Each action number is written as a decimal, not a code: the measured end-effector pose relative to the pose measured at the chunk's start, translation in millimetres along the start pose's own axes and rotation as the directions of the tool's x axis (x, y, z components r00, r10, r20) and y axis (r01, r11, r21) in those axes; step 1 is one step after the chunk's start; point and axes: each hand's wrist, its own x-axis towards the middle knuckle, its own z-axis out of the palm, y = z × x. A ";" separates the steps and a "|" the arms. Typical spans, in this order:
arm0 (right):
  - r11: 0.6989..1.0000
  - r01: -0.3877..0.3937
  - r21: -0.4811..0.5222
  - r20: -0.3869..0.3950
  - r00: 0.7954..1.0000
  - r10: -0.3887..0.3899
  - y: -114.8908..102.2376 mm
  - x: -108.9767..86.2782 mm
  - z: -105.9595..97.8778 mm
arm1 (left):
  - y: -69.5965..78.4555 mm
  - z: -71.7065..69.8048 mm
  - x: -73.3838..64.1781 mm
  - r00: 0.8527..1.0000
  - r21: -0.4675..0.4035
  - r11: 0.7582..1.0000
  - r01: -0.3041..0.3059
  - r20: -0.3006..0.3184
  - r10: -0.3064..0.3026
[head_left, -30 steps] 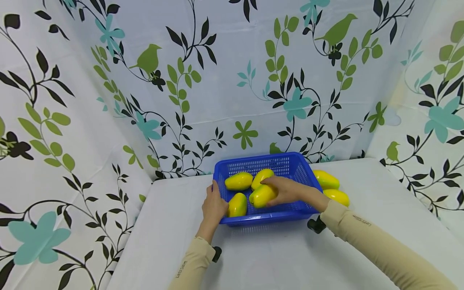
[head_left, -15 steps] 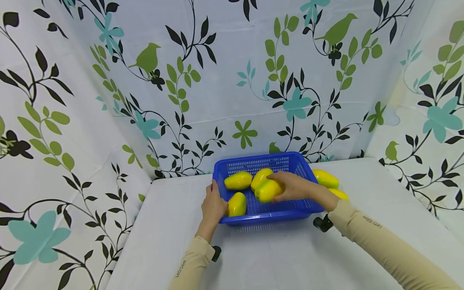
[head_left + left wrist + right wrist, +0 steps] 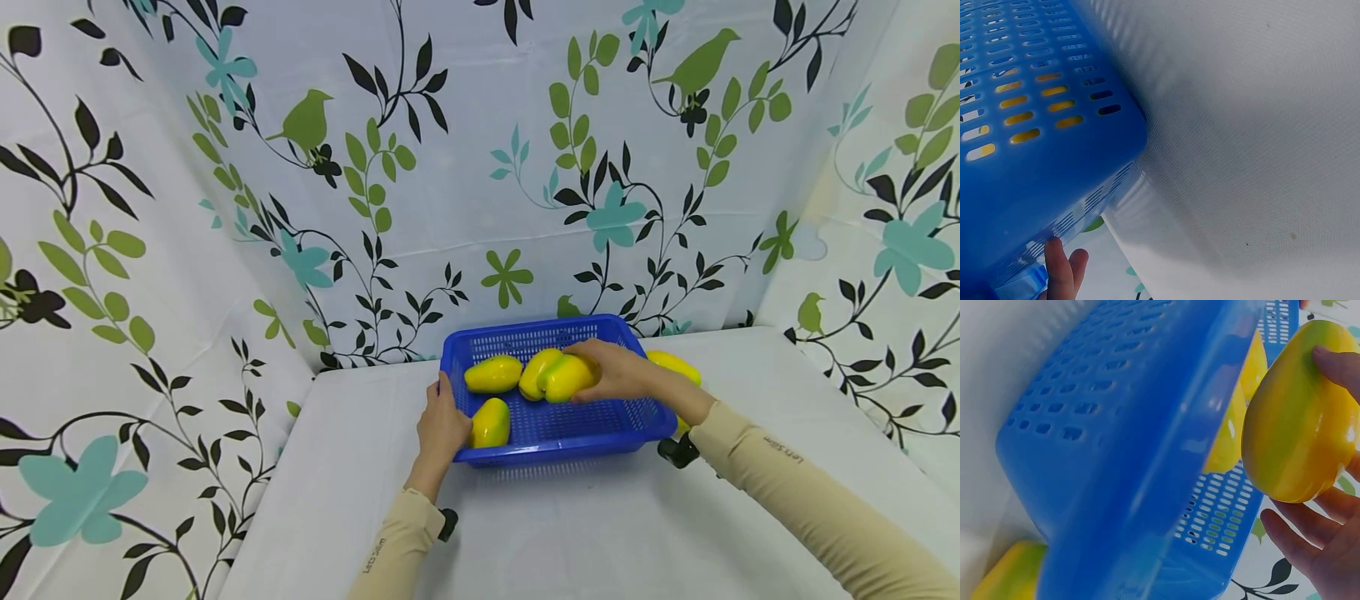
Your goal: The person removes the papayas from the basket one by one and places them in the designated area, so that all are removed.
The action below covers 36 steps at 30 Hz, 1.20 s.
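A blue plastic basket (image 3: 555, 450) stands on the white-covered table, with several yellow-green papayas inside it. My left hand (image 3: 443, 423) grips the basket's left side near the front corner; in the left wrist view its fingertips (image 3: 1057, 259) show against the outer wall. Over the right half of the basket, my right hand (image 3: 617, 371) holds a papaya (image 3: 1300, 415) between thumb and fingers. In the head view this fruit overlaps another papaya (image 3: 537, 375). Two more lie at the left, one papaya (image 3: 493, 375) behind and one papaya (image 3: 491, 424) in front, close to my left hand.
Outside the basket's right wall, a papaya (image 3: 675, 365) lies on the table, with another mostly hidden by my right arm. Behind the table (image 3: 360, 450) hangs a patterned cloth (image 3: 450, 208), which also covers both sides.
My right hand has moved the held papaya right and toward the back of the basket. My left hand and the basket have stayed in place.
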 end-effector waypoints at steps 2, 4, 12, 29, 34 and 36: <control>1.000 -0.001 0.000 -0.011 1.000 0.001 1.7 -0.5 -1.4 | 0.1 -0.2 0.1 1.000 -0.001 1.000 0.000 0.001 0.000; 1.000 0.000 0.000 -0.024 1.000 0.000 3.3 -1.4 -3.1 | 0.1 -0.4 0.1 1.000 -0.002 1.000 -0.001 0.004 0.001; 0.999 -0.025 0.039 -0.064 0.998 0.027 7.4 -6.4 -16.1 | 1.0 -0.7 0.0 1.000 -0.003 1.000 0.007 0.009 -0.007; 0.992 -0.121 -0.021 -0.220 0.969 0.113 37.5 -17.6 -34.2 | 1.1 0.3 0.6 1.000 0.005 1.000 0.012 0.009 -0.012; 0.989 -0.145 -0.036 -0.243 0.961 0.132 47.0 -20.6 -37.0 | 1.6 0.4 0.2 1.000 0.006 1.000 0.010 0.010 -0.010; 0.985 -0.169 -0.039 -0.252 0.955 0.154 49.8 -22.2 -38.7 | 1.6 0.2 -0.1 1.000 0.007 1.000 0.008 0.008 -0.008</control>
